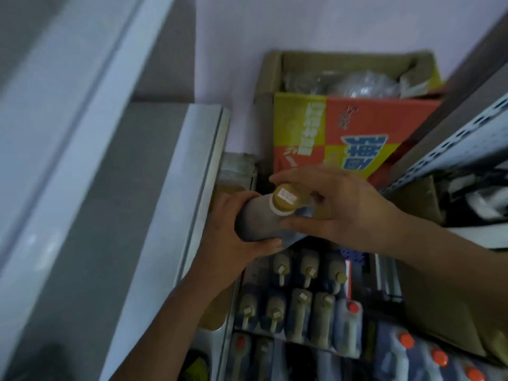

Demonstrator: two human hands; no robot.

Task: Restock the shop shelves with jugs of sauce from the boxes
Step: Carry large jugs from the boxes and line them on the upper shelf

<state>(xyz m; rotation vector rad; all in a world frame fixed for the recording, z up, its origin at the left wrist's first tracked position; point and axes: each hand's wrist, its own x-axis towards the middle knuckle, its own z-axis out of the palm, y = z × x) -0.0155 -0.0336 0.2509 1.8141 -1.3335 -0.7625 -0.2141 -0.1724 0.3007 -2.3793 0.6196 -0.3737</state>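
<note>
A dark sauce jug (258, 218) with a tan cap (285, 199) is held up near the middle of the view, cap toward me. My left hand (233, 229) wraps its body from the left and below. My right hand (338, 204) grips it around the neck and handle side. Below them, several jugs with tan caps (299, 306) stand in rows on the lower shelf, and several paler jugs with orange caps (406, 350) stand at the lower right. An open cardboard box (346, 78) with a red and yellow printed flap (338, 133) sits behind the hands.
A white and grey cabinet or freezer (115, 215) fills the left side. A perforated metal shelf upright (464, 138) slants down the right, with another brown box (439, 306) beneath it. The wall (302, 23) closes the back.
</note>
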